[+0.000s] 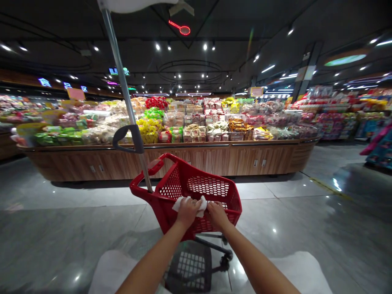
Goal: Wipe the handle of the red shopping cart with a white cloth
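A red plastic shopping cart [165,212] stands side-on before me, its handle toward the left. My left hand [187,211] is closed on a white wipe [202,206], which lies against the near rim of the basket and sticks out on both sides of the fingers. Just to the right, my right hand [217,213] has its fingers curled over the same rim. A metal pole [125,90] with a grey loop grip [127,139] rises from the handle end of the cart. Below the basket is a grey lower rack [191,265].
Behind the cart runs a long wooden display counter [211,161] heaped with packaged snacks [194,132]. Stacked goods [332,118] stand farther right. A blue and pink display [381,143] is at the right edge. Grey shiny floor [275,228] surrounds the cart.
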`<state>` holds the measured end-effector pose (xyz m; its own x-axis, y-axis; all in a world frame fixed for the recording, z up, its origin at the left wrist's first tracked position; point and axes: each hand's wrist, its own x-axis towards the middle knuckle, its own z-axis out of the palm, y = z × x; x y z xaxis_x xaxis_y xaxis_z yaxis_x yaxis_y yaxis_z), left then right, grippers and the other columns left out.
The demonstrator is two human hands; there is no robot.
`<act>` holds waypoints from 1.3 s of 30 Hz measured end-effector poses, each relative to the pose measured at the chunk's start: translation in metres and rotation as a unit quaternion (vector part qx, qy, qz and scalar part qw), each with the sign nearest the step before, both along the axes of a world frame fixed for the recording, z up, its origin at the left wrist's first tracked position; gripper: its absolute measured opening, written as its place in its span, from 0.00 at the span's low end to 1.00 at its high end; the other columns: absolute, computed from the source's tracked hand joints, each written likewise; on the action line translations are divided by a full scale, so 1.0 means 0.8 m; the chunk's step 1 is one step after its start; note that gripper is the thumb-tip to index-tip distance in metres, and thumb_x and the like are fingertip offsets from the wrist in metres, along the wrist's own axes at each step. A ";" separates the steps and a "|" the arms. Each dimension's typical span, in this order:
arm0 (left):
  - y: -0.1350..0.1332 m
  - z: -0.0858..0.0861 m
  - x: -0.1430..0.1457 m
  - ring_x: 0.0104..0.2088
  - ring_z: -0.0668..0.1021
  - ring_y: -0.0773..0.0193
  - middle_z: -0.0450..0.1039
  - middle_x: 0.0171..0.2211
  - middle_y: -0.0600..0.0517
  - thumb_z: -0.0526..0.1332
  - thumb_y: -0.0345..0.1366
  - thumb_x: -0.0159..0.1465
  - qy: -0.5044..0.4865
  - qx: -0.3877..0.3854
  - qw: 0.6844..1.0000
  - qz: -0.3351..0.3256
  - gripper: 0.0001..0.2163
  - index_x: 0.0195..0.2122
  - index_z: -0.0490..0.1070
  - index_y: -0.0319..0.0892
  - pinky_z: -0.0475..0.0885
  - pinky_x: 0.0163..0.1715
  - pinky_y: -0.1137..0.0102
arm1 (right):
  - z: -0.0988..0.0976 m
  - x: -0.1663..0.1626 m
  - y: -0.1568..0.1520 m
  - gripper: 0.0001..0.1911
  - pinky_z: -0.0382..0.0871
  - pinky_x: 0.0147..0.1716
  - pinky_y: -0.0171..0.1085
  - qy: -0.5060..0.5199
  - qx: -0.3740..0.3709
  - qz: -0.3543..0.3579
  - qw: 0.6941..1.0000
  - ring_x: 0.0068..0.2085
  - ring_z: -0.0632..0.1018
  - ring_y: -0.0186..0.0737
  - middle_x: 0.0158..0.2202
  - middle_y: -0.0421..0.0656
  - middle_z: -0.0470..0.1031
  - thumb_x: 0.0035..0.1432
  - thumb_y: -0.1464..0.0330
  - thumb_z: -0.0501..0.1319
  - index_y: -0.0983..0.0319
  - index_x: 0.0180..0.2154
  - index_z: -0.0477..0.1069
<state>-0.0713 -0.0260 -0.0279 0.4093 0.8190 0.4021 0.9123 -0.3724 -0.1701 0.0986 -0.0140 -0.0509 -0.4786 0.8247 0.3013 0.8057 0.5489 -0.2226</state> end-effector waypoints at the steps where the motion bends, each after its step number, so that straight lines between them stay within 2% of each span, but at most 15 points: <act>1: 0.000 0.005 -0.012 0.41 0.74 0.57 0.76 0.38 0.48 0.54 0.31 0.66 0.011 0.001 1.000 -0.005 0.12 0.49 0.70 0.47 0.65 0.47 0.57 | -0.003 -0.002 0.000 0.11 0.53 0.54 0.42 0.007 0.016 -0.001 1.000 0.46 0.72 0.43 0.41 0.45 0.74 0.59 0.74 0.51 0.60 0.41 0.68; 6: -0.007 0.047 -0.118 0.44 0.75 0.56 0.76 0.40 0.46 0.53 0.27 0.65 0.060 0.048 0.997 -0.014 0.15 0.51 0.70 0.46 0.67 0.49 0.57 | -0.014 0.013 0.009 0.09 0.46 0.58 0.44 0.016 0.043 -0.020 0.999 0.43 0.72 0.41 0.39 0.43 0.74 0.57 0.76 0.52 0.60 0.39 0.66; 9: -0.019 0.071 -0.175 0.51 0.73 0.56 0.74 0.48 0.46 0.51 0.26 0.65 0.093 0.074 0.991 -0.069 0.18 0.53 0.69 0.47 0.65 0.53 0.57 | -0.017 0.028 0.022 0.09 0.43 0.59 0.46 0.007 0.043 -0.026 0.999 0.44 0.71 0.42 0.39 0.44 0.73 0.56 0.75 0.52 0.61 0.39 0.65; 12: -0.041 0.086 -0.210 0.57 0.70 0.60 0.71 0.54 0.48 0.48 0.27 0.66 0.129 0.084 0.979 -0.132 0.20 0.55 0.67 0.48 0.62 0.57 0.61 | -0.019 0.045 0.037 0.09 0.42 0.58 0.48 -0.002 0.035 -0.030 0.999 0.45 0.70 0.42 0.42 0.44 0.73 0.58 0.73 0.52 0.60 0.40 0.65; 14: -0.055 0.092 -0.227 0.59 0.68 0.61 0.70 0.55 0.49 0.47 0.28 0.67 0.134 0.089 0.976 -0.145 0.19 0.56 0.67 0.49 0.60 0.58 0.62 | -0.018 0.057 0.047 0.10 0.42 0.58 0.50 -0.012 0.022 -0.041 0.999 0.47 0.69 0.43 0.43 0.43 0.73 0.58 0.73 0.50 0.59 0.41 0.65; 16: -0.064 0.098 -0.240 0.59 0.68 0.60 0.71 0.55 0.49 0.46 0.28 0.68 0.117 0.100 0.980 -0.124 0.19 0.54 0.68 0.48 0.62 0.57 0.61 | -0.016 0.066 0.056 0.12 0.42 0.57 0.52 -0.028 0.001 -0.060 0.998 0.49 0.68 0.44 0.46 0.44 0.73 0.58 0.74 0.50 0.59 0.42 0.65; 18: -0.063 0.104 -0.246 0.57 0.71 0.58 0.73 0.53 0.48 0.47 0.29 0.68 0.079 0.113 0.988 -0.073 0.17 0.51 0.71 0.47 0.64 0.54 0.60 | -0.011 0.070 0.063 0.14 0.41 0.58 0.54 -0.045 -0.025 -0.084 0.995 0.52 0.66 0.46 0.49 0.46 0.71 0.57 0.74 0.50 0.59 0.45 0.65; 20: -0.052 0.110 -0.241 0.53 0.73 0.55 0.75 0.49 0.45 0.49 0.33 0.68 0.033 0.121 0.992 -0.013 0.15 0.48 0.73 0.45 0.66 0.51 0.59 | -0.004 0.069 0.067 0.14 0.39 0.58 0.56 -0.058 -0.055 -0.110 0.991 0.54 0.65 0.48 0.51 0.49 0.70 0.58 0.71 0.51 0.60 0.47 0.65; 23: -0.024 0.115 -0.213 0.45 0.76 0.53 0.77 0.41 0.43 0.50 0.41 0.68 -0.019 0.132 0.989 0.069 0.15 0.38 0.75 0.40 0.67 0.48 0.59 | 0.010 0.049 0.063 0.20 0.34 0.59 0.60 -0.056 -0.091 -0.129 0.986 0.59 0.62 0.53 0.55 0.53 0.66 0.60 0.60 0.54 0.62 0.50 0.65; 25: -0.009 0.114 -0.188 0.40 0.77 0.53 0.77 0.34 0.42 0.48 0.43 0.68 -0.040 0.142 0.982 0.116 0.18 0.32 0.74 0.39 0.67 0.45 0.59 | 0.021 0.020 0.054 0.25 0.34 0.59 0.59 -0.033 -0.083 -0.094 0.992 0.62 0.58 0.53 0.61 0.54 0.60 0.60 0.56 0.54 0.61 0.54 0.63; 28: -0.002 0.110 -0.153 0.38 0.77 0.53 0.76 0.31 0.42 0.47 0.43 0.69 -0.057 0.138 0.978 0.146 0.19 0.30 0.73 0.38 0.66 0.44 0.59 | 0.039 -0.043 0.036 0.25 0.37 0.61 0.54 0.043 -0.034 0.012 0.998 0.63 0.57 0.47 0.63 0.49 0.58 0.62 0.59 0.53 0.57 0.59 0.58; 30: -0.010 0.108 -0.132 0.39 0.76 0.52 0.76 0.33 0.42 0.49 0.43 0.68 -0.060 0.123 0.981 0.135 0.18 0.33 0.73 0.38 0.65 0.44 0.58 | 0.051 -0.085 0.026 0.24 0.42 0.61 0.51 0.118 -0.031 0.065 0.990 0.61 0.60 0.44 0.61 0.47 0.62 0.63 0.60 0.51 0.56 0.60 0.58; 33: -0.029 0.108 -0.103 0.43 0.75 0.51 0.76 0.38 0.43 0.53 0.42 0.67 -0.055 0.092 0.991 0.084 0.13 0.38 0.73 0.40 0.63 0.45 0.57 | 0.063 -0.117 0.016 0.20 0.46 0.58 0.51 0.223 -0.043 0.045 0.973 0.56 0.65 0.45 0.55 0.44 0.69 0.65 0.59 0.48 0.56 0.55 0.65; 36: -0.041 0.115 -0.081 0.47 0.73 0.53 0.75 0.43 0.45 0.55 0.39 0.65 -0.028 0.047 0.998 -0.003 0.09 0.42 0.73 0.43 0.63 0.46 0.57 | 0.062 -0.099 0.015 0.20 0.48 0.57 0.49 0.277 -0.030 0.000 0.960 0.52 0.68 0.45 0.47 0.43 0.74 0.67 0.62 0.44 0.57 0.47 0.72; 39: -0.043 0.127 -0.068 0.48 0.73 0.56 0.75 0.45 0.47 0.56 0.38 0.66 0.003 0.001 0.995 -0.103 0.09 0.44 0.73 0.46 0.64 0.46 0.60 | 0.053 -0.054 0.020 0.24 0.55 0.53 0.43 0.301 -0.034 0.009 0.953 0.46 0.70 0.42 0.41 0.44 0.75 0.67 0.63 0.40 0.60 0.39 0.74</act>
<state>-0.1259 -0.0606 0.0740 0.5712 0.7166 0.4002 0.8152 -0.5519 -0.1753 0.0554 0.0021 -0.0086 -0.2499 0.8460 0.4710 0.5122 0.5283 -0.6771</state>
